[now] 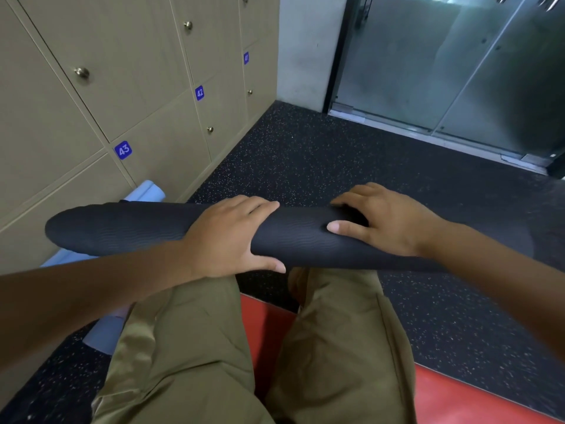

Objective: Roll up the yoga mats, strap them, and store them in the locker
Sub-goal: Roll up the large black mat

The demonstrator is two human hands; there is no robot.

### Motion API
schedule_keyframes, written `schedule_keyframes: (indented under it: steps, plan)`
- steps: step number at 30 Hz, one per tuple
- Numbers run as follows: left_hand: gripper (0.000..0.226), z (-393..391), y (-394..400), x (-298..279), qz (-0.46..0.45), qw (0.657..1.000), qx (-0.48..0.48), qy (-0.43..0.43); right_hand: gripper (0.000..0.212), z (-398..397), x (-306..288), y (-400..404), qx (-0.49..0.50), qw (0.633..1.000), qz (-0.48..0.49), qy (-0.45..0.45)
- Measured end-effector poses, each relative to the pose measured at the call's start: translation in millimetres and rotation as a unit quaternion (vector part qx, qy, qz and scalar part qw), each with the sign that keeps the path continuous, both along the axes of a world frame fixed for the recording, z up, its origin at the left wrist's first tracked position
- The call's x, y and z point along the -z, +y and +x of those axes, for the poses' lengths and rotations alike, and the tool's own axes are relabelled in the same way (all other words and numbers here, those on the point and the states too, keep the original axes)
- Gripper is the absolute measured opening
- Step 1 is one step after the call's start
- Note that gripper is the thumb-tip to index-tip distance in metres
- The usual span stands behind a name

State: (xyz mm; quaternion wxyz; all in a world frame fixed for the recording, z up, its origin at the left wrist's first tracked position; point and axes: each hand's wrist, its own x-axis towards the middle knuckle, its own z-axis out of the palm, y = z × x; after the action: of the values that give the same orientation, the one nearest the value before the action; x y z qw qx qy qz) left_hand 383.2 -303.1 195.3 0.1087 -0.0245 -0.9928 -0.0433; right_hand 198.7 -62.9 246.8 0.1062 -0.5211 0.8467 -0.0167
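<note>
We hold the rolled black mat (128,229) across our knees, near the lockers (91,96) on the left. Our left hand (227,237) wraps around it and our right hand (382,221) curls over the top, likely keeping the roll tight for strapping.

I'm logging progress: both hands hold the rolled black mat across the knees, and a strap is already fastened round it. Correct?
Not quite. The head view shows both the left hand and right hand on the rolled black mat across the knees, but no strap is visible on it.
</note>
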Motion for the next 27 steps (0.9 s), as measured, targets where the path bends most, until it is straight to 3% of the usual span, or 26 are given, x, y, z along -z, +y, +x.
schedule_keyframes:
  steps: [6, 12, 19, 24, 27]
  plan:
    - [0.098, -31, -16, -9, 0.055, 0.993, -0.023, -0.1, 0.086, -1, 10, 18, 0.003, 0.998, -0.022, 0.062]
    - [0.088, -50, -25, -18, 0.049, 0.982, -0.031, -0.179, 0.079, -22, 18, 7, 0.029, 0.998, -0.052, -0.027]
    - [0.108, -49, 0, 0, -0.04, 0.999, 0.014, -0.02, 0.052, -50, 22, -11, 0.055, 0.992, -0.032, -0.108]
    - [0.134, -69, 3, 15, -0.09, 0.995, -0.022, -0.027, 0.051, -69, 25, -24, 0.088, 0.98, -0.02, -0.176]
    - [0.137, -80, 1, 17, -0.099, 0.993, -0.03, -0.053, 0.055, -76, 27, -29, 0.103, 0.976, -0.007, -0.194]
